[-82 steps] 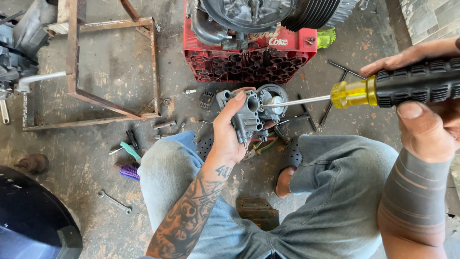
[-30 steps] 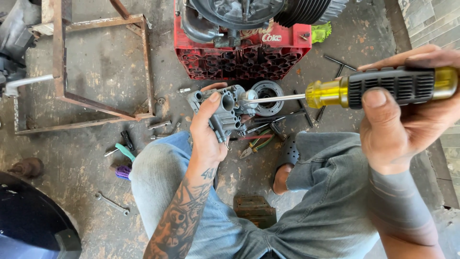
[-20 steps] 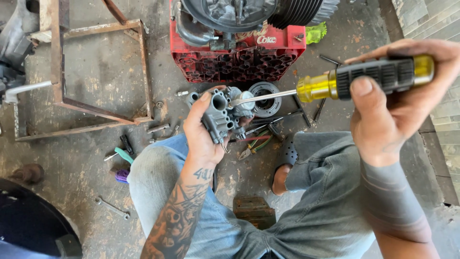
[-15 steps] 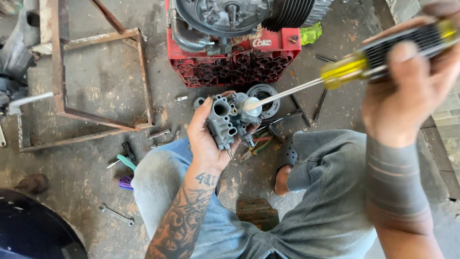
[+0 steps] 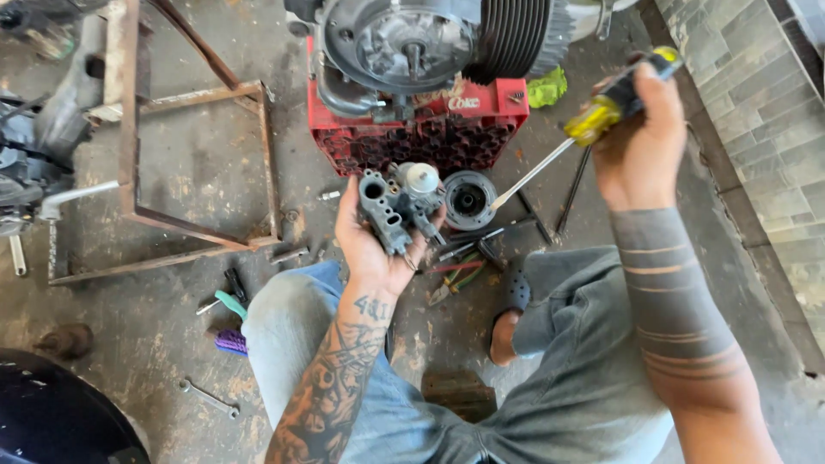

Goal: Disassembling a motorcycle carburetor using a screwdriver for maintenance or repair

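My left hand (image 5: 371,245) grips a grey metal carburettor (image 5: 397,206), held up over my knees with its openings facing me. My right hand (image 5: 640,146) holds a screwdriver (image 5: 593,120) with a yellow and black handle. Its long shaft slants down to the left, and the tip ends beside a round black metal part (image 5: 468,199) on the floor, apart from the carburettor.
An engine (image 5: 430,43) sits on a red plastic crate (image 5: 421,133) just beyond my hands. A rusty steel frame (image 5: 198,155) lies at the left. Loose tools (image 5: 464,266), a wrench (image 5: 208,397) and a green-handled tool (image 5: 230,302) litter the concrete floor. A stone wall (image 5: 756,112) runs along the right.
My right hand has drawn the screwdriver back and tilted it, so its tip has left the carburettor and points down at the floor. My left hand kept the carburettor in place.
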